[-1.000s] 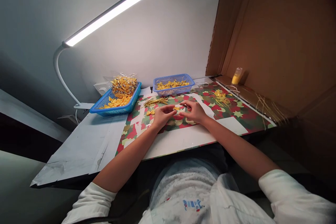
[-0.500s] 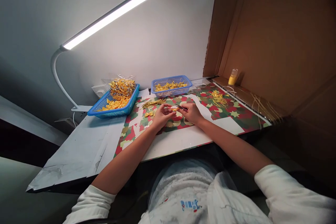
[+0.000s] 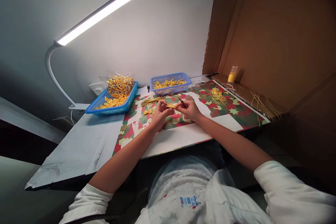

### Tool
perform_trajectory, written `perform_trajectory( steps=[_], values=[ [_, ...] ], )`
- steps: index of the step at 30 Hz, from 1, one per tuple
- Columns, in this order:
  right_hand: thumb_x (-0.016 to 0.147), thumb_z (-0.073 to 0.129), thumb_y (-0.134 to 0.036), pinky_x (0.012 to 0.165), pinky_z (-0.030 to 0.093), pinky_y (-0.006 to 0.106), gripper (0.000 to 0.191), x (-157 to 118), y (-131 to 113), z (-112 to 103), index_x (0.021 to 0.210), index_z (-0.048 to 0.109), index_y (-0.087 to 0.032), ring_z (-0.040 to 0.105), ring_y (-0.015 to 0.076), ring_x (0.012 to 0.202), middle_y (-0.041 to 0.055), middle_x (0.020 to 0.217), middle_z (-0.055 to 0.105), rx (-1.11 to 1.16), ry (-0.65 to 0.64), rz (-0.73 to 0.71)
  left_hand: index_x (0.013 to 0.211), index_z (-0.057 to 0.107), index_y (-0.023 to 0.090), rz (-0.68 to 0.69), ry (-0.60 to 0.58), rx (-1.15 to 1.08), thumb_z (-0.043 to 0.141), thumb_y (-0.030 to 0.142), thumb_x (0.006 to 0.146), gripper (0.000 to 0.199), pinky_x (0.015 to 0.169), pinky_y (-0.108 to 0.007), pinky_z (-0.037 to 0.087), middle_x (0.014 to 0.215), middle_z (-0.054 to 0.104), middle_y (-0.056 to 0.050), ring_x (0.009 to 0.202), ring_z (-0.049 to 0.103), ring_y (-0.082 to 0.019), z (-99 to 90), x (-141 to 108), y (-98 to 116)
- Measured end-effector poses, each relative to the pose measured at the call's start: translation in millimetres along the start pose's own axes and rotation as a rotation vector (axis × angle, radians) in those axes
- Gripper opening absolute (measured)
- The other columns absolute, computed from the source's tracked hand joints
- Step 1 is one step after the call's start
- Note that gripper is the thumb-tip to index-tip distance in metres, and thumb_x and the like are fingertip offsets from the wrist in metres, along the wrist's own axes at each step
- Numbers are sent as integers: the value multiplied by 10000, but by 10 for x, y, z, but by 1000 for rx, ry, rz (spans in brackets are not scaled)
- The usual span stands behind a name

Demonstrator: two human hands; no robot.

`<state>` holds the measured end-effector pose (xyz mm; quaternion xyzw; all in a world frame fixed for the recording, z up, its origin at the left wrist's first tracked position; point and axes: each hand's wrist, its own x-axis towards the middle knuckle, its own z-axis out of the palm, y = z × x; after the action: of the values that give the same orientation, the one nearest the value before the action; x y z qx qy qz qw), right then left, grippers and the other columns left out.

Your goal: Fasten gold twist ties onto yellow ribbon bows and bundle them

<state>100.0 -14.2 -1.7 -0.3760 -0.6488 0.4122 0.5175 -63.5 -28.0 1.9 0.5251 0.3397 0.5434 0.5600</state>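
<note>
Two bare hands work over the desk (image 3: pixel 76 147): the left hand (image 3: pixel 161 112) and the right hand (image 3: pixel 189 110) both pinch one small yellow ribbon-like piece (image 3: pixel 171 105) between them, each grip narrow. The right also holds one thin dark pointed tool (image 3: pixel 182 102). Two blue plastic baskets, one deep blue (image 3: pixel 131 102), one paler (image 3: pixel 170 90), hold yellow pieces beyond the hands. Two small yellow bows (image 3: pixel 147 112) lie beside the left.

The single head-worn camera looked forward and down from above the wearer's lap, across the worktable (image 3: pixel 70 147) to the wall (image 3: pixel 162 35).
</note>
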Motion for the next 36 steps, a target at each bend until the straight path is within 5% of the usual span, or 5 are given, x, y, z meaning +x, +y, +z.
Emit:
perform_trajectory(
  steps=[7, 15, 27, 31, 36],
  values=[
    [649, 741, -496, 479, 212, 242, 348, -36, -15, 7, 679, 692, -152, 278, 68, 518, -60, 503, 336, -77, -26, -84, 850, 403, 219, -78, 42, -22, 673, 222, 610, 361, 625, -224, 491, 617, 559, 104, 574, 576, -75, 15, 28, -21],
    [590, 781, -497, 388, 208, 221, 540, 38, 16, -37, 980, 685, -137, 260, 46, 420, -98, 491, 330, 129, -114, 275, 794, 412, 205, -31, -47, 81, 810, 234, 559, 463, 562, -174, 434, 654, 573, 85, 571, 545, -56, -1, 5, -12],
    [667, 731, -443, 378, 185, 187, 353, -37, -36, -59, 866, 575, -197, 297, 46, 489, -61, 654, 447, 253, -190, 238, 845, 687, 147, -345, -143, -250, 823, 248, 653, 257, 748, -257, 541, 805, 659, -32, 736, 610, -113, -23, 7, -8],
    [674, 637, -324, 392, 176, 185, 213, -33, -62, -68, 816, 547, -194, 281, 49, 491, -60, 642, 431, 282, -221, 184, 831, 683, 156, -238, -89, -173, 849, 371, 624, 341, 729, -248, 529, 851, 655, -33, 784, 612, -126, 6, -6, -6],
    [675, 602, -357, 375, 172, 184, 201, -53, -131, -69, 744, 507, -193, 242, 51, 463, -73, 566, 350, 269, -223, 223, 769, 689, 178, 144, 11, 176, 846, 397, 613, 311, 682, -221, 463, 811, 587, -1, 739, 527, -103, 26, -18, 13]
  ],
)
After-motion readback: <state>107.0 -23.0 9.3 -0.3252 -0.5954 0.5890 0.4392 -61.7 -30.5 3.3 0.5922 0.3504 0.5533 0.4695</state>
